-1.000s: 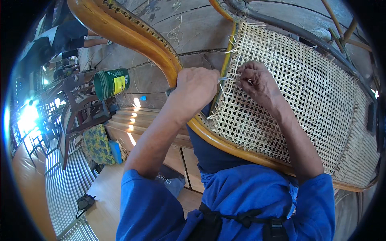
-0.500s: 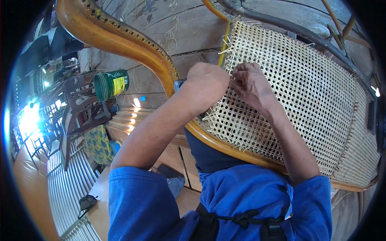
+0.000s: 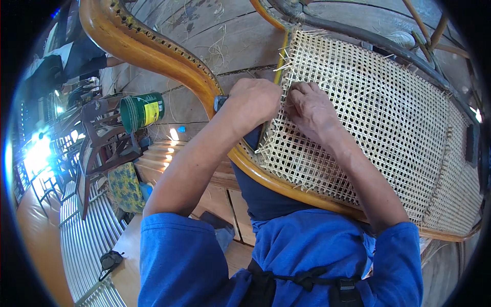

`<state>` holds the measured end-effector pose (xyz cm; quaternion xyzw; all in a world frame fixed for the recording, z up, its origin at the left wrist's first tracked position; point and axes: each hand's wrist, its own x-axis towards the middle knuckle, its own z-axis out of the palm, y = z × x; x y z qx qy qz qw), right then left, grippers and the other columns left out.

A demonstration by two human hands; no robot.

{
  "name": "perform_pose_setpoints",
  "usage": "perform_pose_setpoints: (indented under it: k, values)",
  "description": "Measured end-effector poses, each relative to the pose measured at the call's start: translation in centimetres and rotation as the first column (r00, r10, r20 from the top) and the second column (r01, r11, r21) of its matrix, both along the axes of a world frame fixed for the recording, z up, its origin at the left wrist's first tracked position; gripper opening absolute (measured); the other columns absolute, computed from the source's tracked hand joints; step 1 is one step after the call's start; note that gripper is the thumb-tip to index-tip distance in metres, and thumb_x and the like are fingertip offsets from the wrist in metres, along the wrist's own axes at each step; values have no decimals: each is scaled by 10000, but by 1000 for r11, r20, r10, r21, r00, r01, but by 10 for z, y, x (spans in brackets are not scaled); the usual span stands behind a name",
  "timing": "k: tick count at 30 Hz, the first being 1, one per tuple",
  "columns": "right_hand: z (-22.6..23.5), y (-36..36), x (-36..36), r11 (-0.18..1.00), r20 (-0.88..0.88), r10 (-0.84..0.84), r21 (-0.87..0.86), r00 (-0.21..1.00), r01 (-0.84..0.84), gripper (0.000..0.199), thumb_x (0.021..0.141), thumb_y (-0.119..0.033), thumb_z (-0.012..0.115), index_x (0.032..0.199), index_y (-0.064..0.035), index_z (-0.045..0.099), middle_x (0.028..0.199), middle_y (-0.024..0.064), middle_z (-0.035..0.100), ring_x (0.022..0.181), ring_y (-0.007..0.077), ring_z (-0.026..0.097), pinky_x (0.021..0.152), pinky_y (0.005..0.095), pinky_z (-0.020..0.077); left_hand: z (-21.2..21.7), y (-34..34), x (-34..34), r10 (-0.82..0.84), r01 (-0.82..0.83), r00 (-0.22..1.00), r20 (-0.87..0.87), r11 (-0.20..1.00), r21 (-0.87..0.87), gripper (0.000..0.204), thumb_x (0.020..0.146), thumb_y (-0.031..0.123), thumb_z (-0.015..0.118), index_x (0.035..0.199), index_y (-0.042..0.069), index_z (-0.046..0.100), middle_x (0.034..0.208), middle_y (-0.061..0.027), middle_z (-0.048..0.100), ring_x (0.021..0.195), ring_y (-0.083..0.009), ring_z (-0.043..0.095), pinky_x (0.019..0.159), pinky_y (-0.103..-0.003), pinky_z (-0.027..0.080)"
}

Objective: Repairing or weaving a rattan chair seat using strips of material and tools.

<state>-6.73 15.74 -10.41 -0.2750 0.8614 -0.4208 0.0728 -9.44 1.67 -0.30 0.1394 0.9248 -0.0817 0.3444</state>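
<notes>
A panel of pale woven cane webbing (image 3: 368,117) is stretched across a glossy wooden chair frame (image 3: 296,193) over my lap. Its left edge is ragged with loose strand ends. My left hand (image 3: 255,100) is closed in a fist just beyond that edge, and its fingertips are hidden. Beside the left wrist shows a small dark blue-grey thing (image 3: 220,102) that I cannot make out. My right hand (image 3: 311,110) rests on the webbing at the same edge, close to the left, fingers curled down and pinched together. Whatever they grip is hidden.
A curved wooden arm with a row of drilled holes (image 3: 153,53) rises at the upper left. Beyond it lie a green bucket (image 3: 140,111) on its side and dark wooden chairs (image 3: 94,138). Another person's arm (image 3: 113,61) shows at far left. Loose fibres litter the plank floor (image 3: 245,43).
Both hands have shifted slightly left, the left one drawing off the webbing's edge. The right hand's fingers have moved closer to that edge. The webbing and frame have shifted slightly in view.
</notes>
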Motion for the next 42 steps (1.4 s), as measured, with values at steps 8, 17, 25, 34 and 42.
perform_pose_setpoints:
  k: [8,17,25,34,42]
  values:
    - [-3,3,-12,993,-8,110,-35,994,-110,96,769,-126,611,855,-83,611,888,99,577,870,302,555,748,392,481,18,2,10,-59,57,998,-15,989,-139,234,779,220,545,714,34,670,751,-179,650,740,-338,644,674,-426,512]
    - [6,-3,-17,994,34,103,-43,994,-101,55,750,-83,646,747,-61,596,816,96,557,803,290,561,711,379,478,40,-16,45,70,-98,985,-157,979,-178,299,844,299,530,723,57,656,706,-171,633,715,-352,627,649,-455,492]
    - [0,6,-25,979,128,196,-80,972,-187,92,758,-78,654,846,-66,627,809,79,568,825,254,577,741,369,485,15,-8,41,335,-310,906,-259,941,132,387,835,403,551,904,28,615,844,-197,641,808,-395,606,729,-465,466]
    - [0,2,-21,994,60,69,-85,996,-64,72,760,-97,650,788,-47,607,795,98,560,804,273,579,717,374,486,-8,-21,24,234,-228,972,-22,960,161,254,796,261,527,800,19,603,800,-246,597,797,-416,582,709,-480,460]
    - [-23,23,-33,905,491,19,-379,871,194,126,842,-131,634,916,-29,636,872,84,620,798,164,600,721,289,500,4,-20,34,361,-359,932,24,914,188,250,843,241,515,799,3,575,712,-186,607,665,-364,589,630,-429,459]
